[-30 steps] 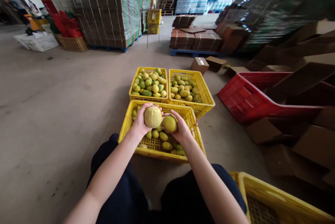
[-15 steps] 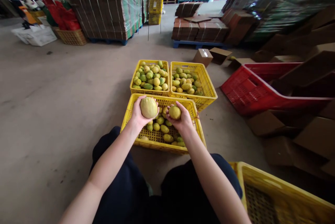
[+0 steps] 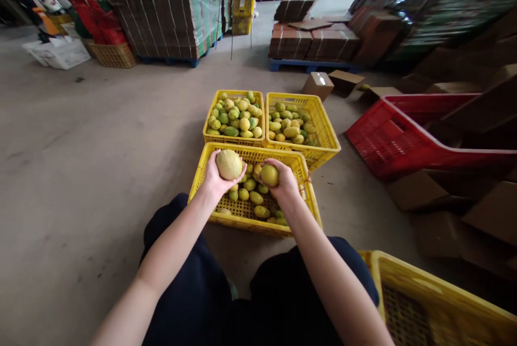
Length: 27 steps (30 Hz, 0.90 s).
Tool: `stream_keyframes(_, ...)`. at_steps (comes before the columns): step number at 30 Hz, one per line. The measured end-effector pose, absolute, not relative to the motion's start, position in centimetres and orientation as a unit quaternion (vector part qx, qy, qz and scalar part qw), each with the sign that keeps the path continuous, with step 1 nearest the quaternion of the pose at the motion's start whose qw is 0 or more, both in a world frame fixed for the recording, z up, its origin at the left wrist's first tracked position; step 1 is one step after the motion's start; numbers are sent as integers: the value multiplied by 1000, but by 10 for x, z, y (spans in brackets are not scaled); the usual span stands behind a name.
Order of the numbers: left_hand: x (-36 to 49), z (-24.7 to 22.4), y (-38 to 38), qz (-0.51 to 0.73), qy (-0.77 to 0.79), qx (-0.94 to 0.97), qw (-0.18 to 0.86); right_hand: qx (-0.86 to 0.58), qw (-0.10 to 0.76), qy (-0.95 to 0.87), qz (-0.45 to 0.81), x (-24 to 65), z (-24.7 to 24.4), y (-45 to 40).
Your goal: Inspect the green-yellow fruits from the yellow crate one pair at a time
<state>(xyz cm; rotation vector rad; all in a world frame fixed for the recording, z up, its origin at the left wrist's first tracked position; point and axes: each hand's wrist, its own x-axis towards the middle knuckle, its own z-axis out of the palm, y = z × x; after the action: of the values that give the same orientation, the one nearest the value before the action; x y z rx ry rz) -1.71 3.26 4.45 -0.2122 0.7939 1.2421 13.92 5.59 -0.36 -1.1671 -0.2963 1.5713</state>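
Note:
My left hand [image 3: 216,178] holds a large pale yellow-green fruit [image 3: 229,165], its fingers curled round the underside. In my right hand [image 3: 284,178] is a smaller, rounder yellow-green fruit [image 3: 270,175]. Both hands are raised over the near yellow crate [image 3: 251,227], with a gap between the two fruits. Several yellow and green fruits [image 3: 256,198] lie inside that crate, partly hidden by my hands.
Behind stand a left yellow crate [image 3: 236,140] and a right yellow crate [image 3: 323,144], both holding fruit. A red crate [image 3: 374,133] and cardboard boxes [image 3: 420,191] are on the right. Another yellow crate [image 3: 444,285] is at the lower right.
The view has shifted slightly, so the crates appear a little further right. My right hand has turned slightly round its fruit. Both hands still hold the same fruits.

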Motion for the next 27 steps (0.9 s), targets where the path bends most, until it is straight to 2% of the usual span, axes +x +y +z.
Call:
stream_keyframes(18, -16, 39, 36, 574, 362, -106, 727, -455, 490, -127, 733, 142, 15, 49)
stream_keyframes(27, -12, 38, 40, 548, 371, -113, 741, -496, 484, -108, 712, 141, 15, 50)
